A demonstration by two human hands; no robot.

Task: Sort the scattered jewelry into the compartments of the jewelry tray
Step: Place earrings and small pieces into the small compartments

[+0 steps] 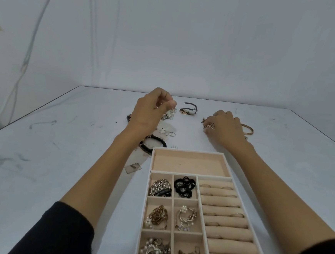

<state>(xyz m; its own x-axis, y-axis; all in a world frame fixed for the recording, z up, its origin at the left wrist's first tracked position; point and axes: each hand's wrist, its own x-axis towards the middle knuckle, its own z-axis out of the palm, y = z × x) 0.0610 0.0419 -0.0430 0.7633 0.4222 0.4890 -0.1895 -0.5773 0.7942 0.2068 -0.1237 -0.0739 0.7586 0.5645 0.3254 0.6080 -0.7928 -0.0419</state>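
The beige jewelry tray (226, 177) lies at the near middle, with filled small compartments on its left, ring rolls on its right and one long bare compartment at its far end. My left hand (152, 110) is raised over the far table and pinches a silver chain piece (172, 113) that dangles from its fingers. My right hand (225, 127) rests on the table to the right, fingers curled round a small silver piece (209, 126). Loose on the table are a dark-strap watch (188, 109), thin silver rings (168, 133), a black bead bracelet (154, 143) and a gold bangle (248, 130).
A small clear plastic bag (133, 167) lies left of the tray's far corner. The white table's far edge runs just behind the watch, against a pale wall. A dark item (128, 117) peeks out left of my left wrist.
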